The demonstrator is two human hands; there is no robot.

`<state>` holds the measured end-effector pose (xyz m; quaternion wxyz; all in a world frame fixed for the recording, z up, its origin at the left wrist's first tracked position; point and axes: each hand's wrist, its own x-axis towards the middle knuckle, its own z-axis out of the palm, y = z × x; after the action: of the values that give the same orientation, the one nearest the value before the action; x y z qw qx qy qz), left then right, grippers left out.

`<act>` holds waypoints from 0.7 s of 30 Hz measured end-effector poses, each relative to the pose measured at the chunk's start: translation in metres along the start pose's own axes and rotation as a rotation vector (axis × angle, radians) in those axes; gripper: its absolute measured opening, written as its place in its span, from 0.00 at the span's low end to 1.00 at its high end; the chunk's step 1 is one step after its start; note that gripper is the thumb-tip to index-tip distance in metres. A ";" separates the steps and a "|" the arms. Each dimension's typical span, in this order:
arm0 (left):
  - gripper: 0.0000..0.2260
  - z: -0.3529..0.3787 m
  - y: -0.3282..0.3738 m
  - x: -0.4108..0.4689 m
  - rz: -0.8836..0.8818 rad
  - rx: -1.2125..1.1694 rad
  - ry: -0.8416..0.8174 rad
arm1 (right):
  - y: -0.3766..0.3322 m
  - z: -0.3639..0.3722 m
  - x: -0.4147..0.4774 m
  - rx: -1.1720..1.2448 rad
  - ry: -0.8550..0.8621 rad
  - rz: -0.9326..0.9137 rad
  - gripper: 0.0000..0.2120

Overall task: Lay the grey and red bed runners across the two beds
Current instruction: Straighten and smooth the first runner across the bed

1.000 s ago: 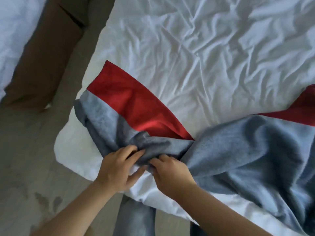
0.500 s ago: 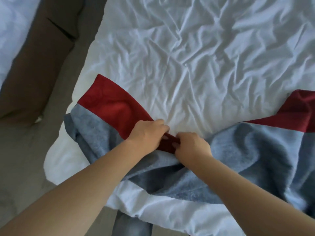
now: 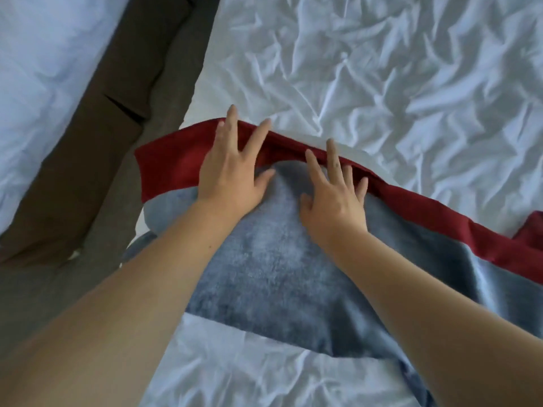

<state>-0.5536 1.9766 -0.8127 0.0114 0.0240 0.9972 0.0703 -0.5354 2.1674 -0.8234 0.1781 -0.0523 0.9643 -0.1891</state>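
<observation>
1. Looking down on a bed runner (image 3: 279,259), grey fleece with a dark red band (image 3: 176,168) along its far edge.
2. Beneath the runner, a bed (image 3: 382,83) in a badly wrinkled white sheet; runner laid crosswise over it, mostly flat at the middle.
3. Runner's left end reaching past the side of the mattress, with a grey fold drooping below it.
4. Runner's right part running out of view, the red band rucked into a small fold there.
5. Left hand (image 3: 232,174) palm down on the runner's red band, fingers straight and spread apart, fingertips reaching just over the band's far edge, thumb on the grey fleece. Nothing gripped.
6. Right hand (image 3: 332,201) just to the right of it on the runner, palm down where grey meets red, fingers straight and fanned, tips on the red band. Nothing gripped.
7. Both bare forearms stretched over the runner's grey part from its near side.
8. Left of the runner, a strip of grey floor (image 3: 58,289), then a dark brown bed base (image 3: 88,171).
9. Further left of the runner, a second bed (image 3: 44,83) in white.
</observation>
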 end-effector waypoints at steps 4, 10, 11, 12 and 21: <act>0.35 0.061 0.012 -0.061 0.070 0.046 -0.263 | 0.070 0.050 -0.051 -0.185 -0.083 0.073 0.31; 0.33 0.101 0.008 -0.131 0.041 0.065 -0.197 | 0.117 0.065 -0.096 -0.273 -0.042 0.039 0.30; 0.33 0.099 0.007 -0.135 0.046 0.066 -0.190 | 0.117 0.065 -0.098 -0.280 -0.053 0.039 0.30; 0.33 0.098 0.006 -0.141 0.056 0.069 -0.181 | 0.116 0.064 -0.101 -0.281 -0.064 0.045 0.30; 0.32 0.069 -0.039 -0.205 0.097 0.046 -0.016 | 0.034 0.098 -0.168 -0.229 -0.114 -0.663 0.37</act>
<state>-0.3484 1.9379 -0.8822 0.0154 0.0731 0.9961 0.0476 -0.3445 2.1935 -0.8668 0.1534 -0.3923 0.8984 -0.1242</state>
